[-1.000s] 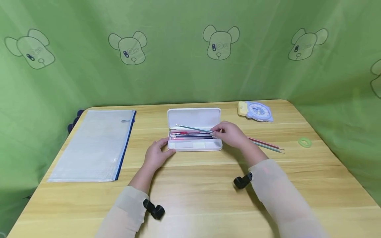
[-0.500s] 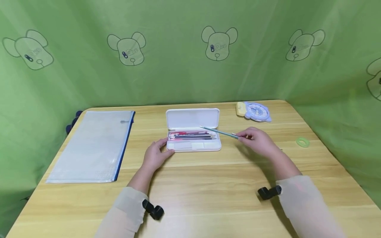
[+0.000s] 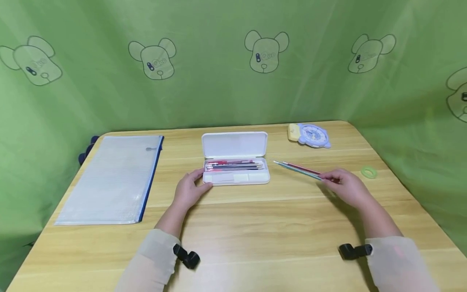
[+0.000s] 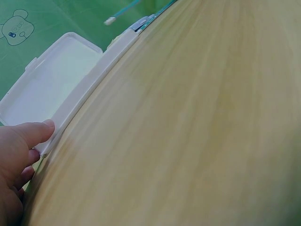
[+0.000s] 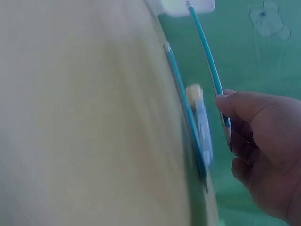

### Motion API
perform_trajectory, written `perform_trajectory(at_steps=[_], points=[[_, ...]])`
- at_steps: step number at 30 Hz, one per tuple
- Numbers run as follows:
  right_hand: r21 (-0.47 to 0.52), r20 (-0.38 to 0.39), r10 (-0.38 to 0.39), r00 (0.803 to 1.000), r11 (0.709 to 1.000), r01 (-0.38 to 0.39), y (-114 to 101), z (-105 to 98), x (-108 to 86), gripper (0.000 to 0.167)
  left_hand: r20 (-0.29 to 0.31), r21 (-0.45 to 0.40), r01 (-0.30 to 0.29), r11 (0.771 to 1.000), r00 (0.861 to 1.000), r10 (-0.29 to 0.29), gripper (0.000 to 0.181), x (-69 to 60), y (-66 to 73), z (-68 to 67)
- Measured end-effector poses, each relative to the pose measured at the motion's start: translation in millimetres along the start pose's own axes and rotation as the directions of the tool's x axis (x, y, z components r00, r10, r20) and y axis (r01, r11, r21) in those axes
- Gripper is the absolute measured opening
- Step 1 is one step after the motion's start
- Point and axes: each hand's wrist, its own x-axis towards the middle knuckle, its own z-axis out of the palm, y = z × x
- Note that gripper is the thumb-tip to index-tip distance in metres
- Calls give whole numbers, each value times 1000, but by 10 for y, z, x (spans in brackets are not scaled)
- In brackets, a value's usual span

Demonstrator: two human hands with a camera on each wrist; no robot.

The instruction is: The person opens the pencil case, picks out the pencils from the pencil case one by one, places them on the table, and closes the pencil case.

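A white pencil case lies with its lid raised, holding several pencils and a red pen. My left hand grips its left end, thumb at the front corner; in the left wrist view, the thumb rests against the case's wall. To the right of the case, my right hand pinches a teal pencil near its sharpened end. The right wrist view shows this pencil above the table, apart from a second teal pencil lying there. A red pencil extends left from beside the right hand; its far end is hidden.
A translucent zip folder with a blue edge lies at the left. At the back right is a blue and yellow clock-like toy. A green ring sits near the right edge. Green cloth hangs behind the table.
My right hand has moved right and nearer, away from the pencil case, carrying the teal pencil. Pencils it covered now show to its left. The left hand stays on the case.
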Motion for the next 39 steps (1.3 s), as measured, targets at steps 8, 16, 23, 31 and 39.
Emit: perform_trajectory(at_steps=[8, 16, 23, 31, 39], points=[[-47, 37, 49, 998, 998, -48, 240, -15, -47, 28, -7, 7, -16, 1000, 1000, 16, 60, 2, 8, -24], [-60, 60, 64, 996, 996, -60, 279, -7, -12, 27, 0, 0, -1, 1000, 1000, 1, 60, 1, 20, -34], [-56, 69, 102, 992, 994, -98, 301, 6, 7, 28, 7, -10, 2, 1000, 1000, -2, 60, -2, 12, -27], [-56, 65, 102, 993, 994, -98, 298, 25, -8, 29, 9, -12, 9, 1000, 1000, -9, 59, -11, 12, -19], [-18, 31, 54, 998, 998, -54, 85, 15, 61, 33, 10, -17, 14, 1000, 1000, -14, 60, -14, 20, -19]])
